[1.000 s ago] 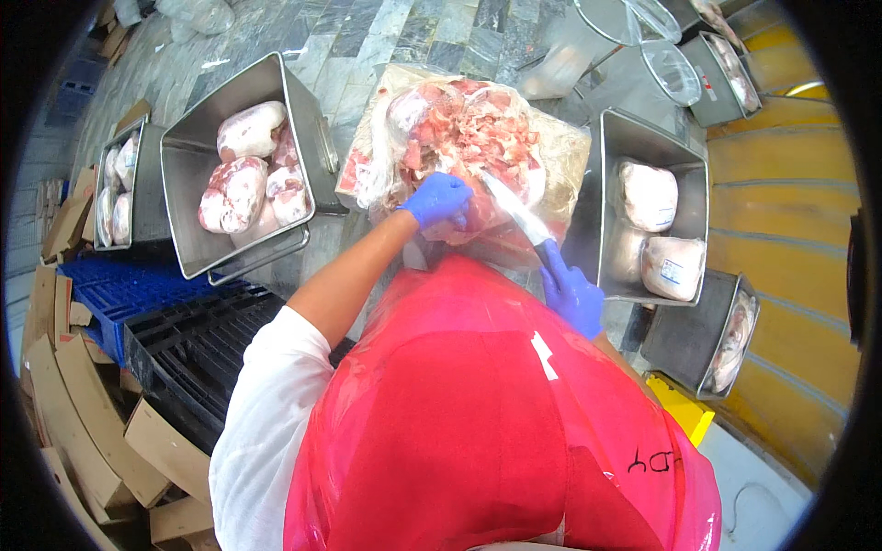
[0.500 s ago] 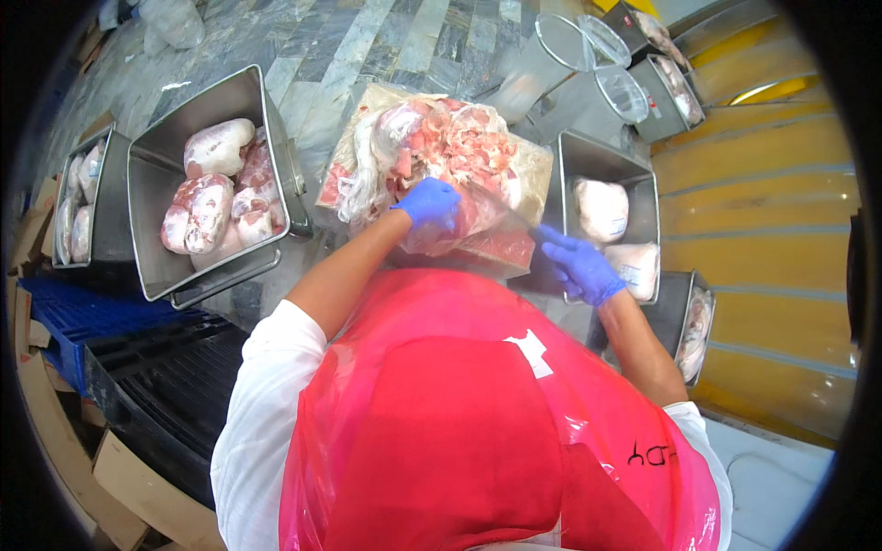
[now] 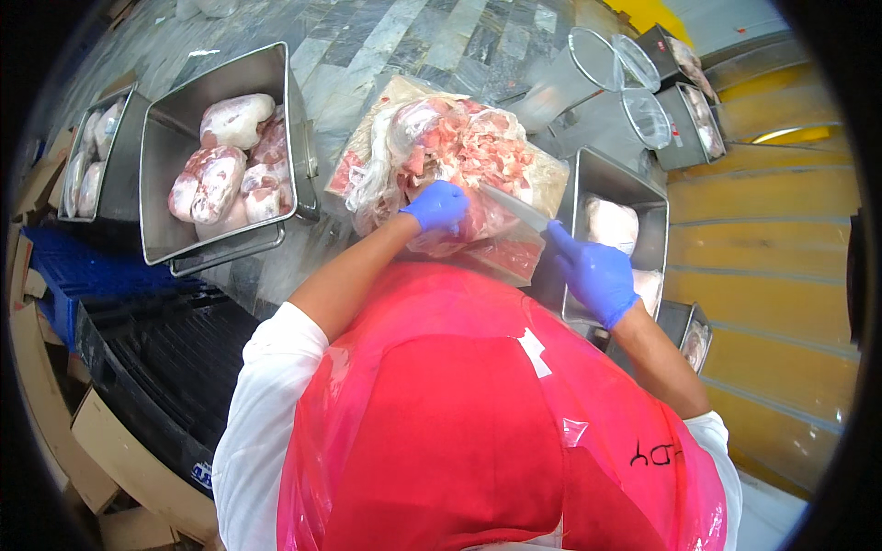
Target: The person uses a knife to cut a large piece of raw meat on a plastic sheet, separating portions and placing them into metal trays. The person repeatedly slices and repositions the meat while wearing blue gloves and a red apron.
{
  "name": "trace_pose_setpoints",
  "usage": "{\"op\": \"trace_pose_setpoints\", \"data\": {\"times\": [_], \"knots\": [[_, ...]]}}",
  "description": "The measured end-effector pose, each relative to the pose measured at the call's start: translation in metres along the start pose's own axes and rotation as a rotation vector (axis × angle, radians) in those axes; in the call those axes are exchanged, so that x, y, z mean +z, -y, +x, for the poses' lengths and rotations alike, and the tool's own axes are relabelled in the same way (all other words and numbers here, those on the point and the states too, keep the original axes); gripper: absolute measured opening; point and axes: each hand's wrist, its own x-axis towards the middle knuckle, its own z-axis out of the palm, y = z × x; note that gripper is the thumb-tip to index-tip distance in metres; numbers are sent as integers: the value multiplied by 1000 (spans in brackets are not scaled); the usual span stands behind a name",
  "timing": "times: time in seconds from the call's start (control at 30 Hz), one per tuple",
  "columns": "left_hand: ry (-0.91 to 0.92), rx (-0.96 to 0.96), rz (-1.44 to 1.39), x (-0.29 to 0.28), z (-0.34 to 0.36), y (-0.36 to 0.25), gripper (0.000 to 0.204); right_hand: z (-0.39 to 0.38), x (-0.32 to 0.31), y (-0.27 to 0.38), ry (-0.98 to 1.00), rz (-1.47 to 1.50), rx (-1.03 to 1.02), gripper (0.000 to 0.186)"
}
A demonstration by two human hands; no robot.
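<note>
Gray tiled floor spreads beyond you. Before you, cut pink meat lies heaped, clear plastic around it. Your gloved left hand is clenched, apparently on the meat; your right hand grasps a knife angled toward it.

Knife handle mostly under right fingers

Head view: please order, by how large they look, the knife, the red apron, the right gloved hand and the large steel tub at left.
1. Red apron, helped by nearness to the camera
2. Large steel tub at left
3. Right gloved hand
4. Knife, visible part only
</note>
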Motion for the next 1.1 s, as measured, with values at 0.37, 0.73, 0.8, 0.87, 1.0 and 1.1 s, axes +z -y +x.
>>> {"op": "trace_pose_setpoints", "data": {"times": [0.37, 0.73, 0.8, 0.87, 1.0, 1.1], "knots": [[3, -532, -611, -9, -6, -28, 28, -18, 156, -61, -372, 105, -2, 58], [-92, -697, -621, -19, -11, -52, 30, 26, 243, -9, -507, 975, 105, 56], [-79, -686, -601, -22, -9, -55, 34, 38, 217, -19, -372, 1367, 30, 57], [-37, -603, -199, -36, -6, -69, 41, 27, 180, -35, -409, 1432, 80, 56], [-294, -653, 290, -50, 0, -87, 57, -5, 101, -78, -337, 1051, -9, 56], [-548, -282, 513, -38, 9, -51, 60, -25, 63, -78, -127, 749, 173, 56]]}}
